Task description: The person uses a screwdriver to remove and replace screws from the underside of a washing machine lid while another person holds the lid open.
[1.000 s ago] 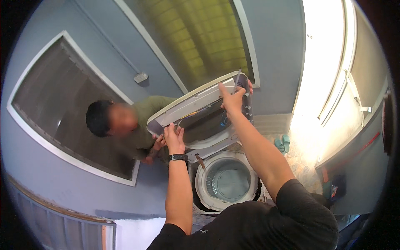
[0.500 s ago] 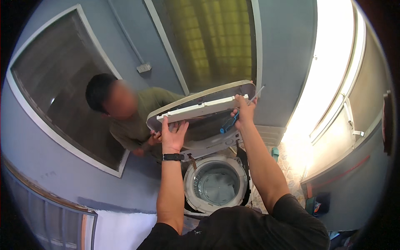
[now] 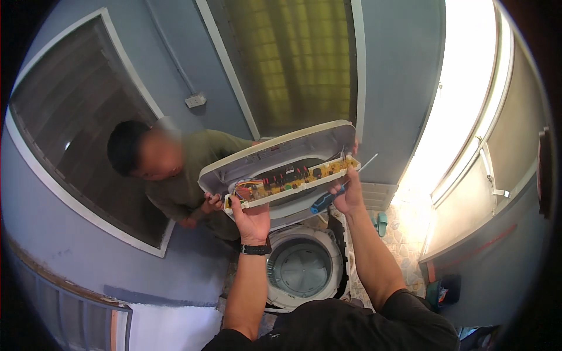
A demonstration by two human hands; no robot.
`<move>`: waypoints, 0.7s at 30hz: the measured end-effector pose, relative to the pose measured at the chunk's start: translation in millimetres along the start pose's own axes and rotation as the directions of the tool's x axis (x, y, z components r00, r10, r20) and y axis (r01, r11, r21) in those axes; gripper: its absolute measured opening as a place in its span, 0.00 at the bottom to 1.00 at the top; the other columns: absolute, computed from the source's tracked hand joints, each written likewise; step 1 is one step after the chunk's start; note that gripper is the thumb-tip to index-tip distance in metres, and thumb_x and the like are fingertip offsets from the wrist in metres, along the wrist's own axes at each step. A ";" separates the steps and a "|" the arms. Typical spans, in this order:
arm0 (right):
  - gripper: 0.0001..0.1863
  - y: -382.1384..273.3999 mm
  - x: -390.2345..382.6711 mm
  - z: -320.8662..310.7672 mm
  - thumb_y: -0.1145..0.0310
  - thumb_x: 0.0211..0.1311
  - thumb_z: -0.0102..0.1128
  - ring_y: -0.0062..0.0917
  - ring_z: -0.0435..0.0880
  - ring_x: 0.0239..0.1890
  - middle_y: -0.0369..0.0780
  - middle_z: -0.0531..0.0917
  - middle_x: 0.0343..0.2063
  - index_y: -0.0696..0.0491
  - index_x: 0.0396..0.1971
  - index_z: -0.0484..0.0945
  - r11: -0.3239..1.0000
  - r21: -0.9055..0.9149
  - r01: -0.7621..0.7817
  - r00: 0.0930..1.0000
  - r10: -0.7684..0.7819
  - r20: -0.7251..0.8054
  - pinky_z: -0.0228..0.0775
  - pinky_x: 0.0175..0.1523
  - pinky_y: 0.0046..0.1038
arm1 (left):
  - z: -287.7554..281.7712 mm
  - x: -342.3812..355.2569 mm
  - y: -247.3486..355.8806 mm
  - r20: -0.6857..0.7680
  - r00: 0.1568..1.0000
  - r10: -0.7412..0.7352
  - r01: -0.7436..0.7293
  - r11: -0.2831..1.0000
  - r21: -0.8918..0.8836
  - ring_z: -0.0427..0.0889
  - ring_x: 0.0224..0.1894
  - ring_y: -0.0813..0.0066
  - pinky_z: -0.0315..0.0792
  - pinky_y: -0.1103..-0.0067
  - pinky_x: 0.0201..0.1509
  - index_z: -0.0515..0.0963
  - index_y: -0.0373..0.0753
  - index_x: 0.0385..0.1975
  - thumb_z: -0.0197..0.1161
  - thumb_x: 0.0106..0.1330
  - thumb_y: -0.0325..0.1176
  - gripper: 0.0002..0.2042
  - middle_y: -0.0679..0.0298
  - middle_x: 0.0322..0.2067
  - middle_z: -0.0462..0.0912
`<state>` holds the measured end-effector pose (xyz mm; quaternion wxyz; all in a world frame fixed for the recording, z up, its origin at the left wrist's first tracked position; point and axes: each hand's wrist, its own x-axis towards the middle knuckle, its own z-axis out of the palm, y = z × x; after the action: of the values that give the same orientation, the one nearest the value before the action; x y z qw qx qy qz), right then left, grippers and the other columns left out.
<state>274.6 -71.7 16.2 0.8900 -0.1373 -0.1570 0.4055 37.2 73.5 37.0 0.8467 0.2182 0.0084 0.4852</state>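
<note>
My left hand [image 3: 252, 219], with a black watch at the wrist, grips the left end of a long white tray holding a yellow circuit board [image 3: 300, 178] and coloured wires. At its other end, my right hand [image 3: 351, 196] holds that tray along with a screwdriver [image 3: 322, 202] with a blue and black handle and a thin shaft pointing up right. The tray lies against the underside of the tilted pale washer top panel [image 3: 278, 143]. Below, the open washing machine shows its round tub [image 3: 298, 266].
A person in an olive shirt [image 3: 193, 161] stands at the left, their hand [image 3: 212, 202] at the panel's left end. A wall socket [image 3: 195, 100] is behind them. Teal slippers [image 3: 381, 225] lie right of the washer, near a bright doorway [image 3: 456, 82] and a dark bin [image 3: 449, 292].
The white tray has turned over, so its circuit board now faces up and toward me. The panel and my hands have moved lower, and the other person's head has shifted down.
</note>
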 end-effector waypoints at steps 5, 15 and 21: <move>0.34 12.7 -4.5 -26.8 0.42 0.51 0.81 0.17 0.70 0.23 0.31 0.80 0.29 0.49 0.50 0.78 0.975 -0.058 -0.213 0.976 0.215 0.033 0.64 0.28 0.23 | -14.5 11.3 1.7 -0.052 0.996 0.073 -0.063 0.982 0.179 0.76 0.65 0.63 0.73 0.60 0.71 0.73 0.47 0.65 0.72 0.57 0.68 0.41 0.67 0.62 0.78; 0.26 27.8 35.4 -18.3 0.76 0.67 0.63 0.18 0.70 0.19 0.34 0.80 0.28 0.50 0.65 0.74 0.983 -0.131 -0.131 0.980 0.148 0.135 0.67 0.26 0.25 | -11.0 28.8 -0.1 -0.200 0.969 0.144 -0.107 0.977 0.184 0.77 0.65 0.62 0.77 0.58 0.68 0.70 0.48 0.66 0.74 0.51 0.71 0.47 0.65 0.63 0.77; 0.13 45.9 67.6 -15.6 0.76 0.70 0.63 0.22 0.80 0.25 0.36 0.85 0.36 0.50 0.51 0.76 0.912 -0.379 0.157 0.961 -0.230 -0.154 0.72 0.28 0.26 | -2.2 37.4 -2.5 -0.164 0.977 0.136 -0.109 0.980 0.164 0.77 0.65 0.59 0.78 0.56 0.67 0.68 0.45 0.68 0.72 0.56 0.69 0.45 0.61 0.63 0.76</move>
<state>291.6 7.2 -3.7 0.8960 -0.3224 -0.1540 0.2636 58.6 104.1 41.4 0.7918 0.2397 0.1065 0.5516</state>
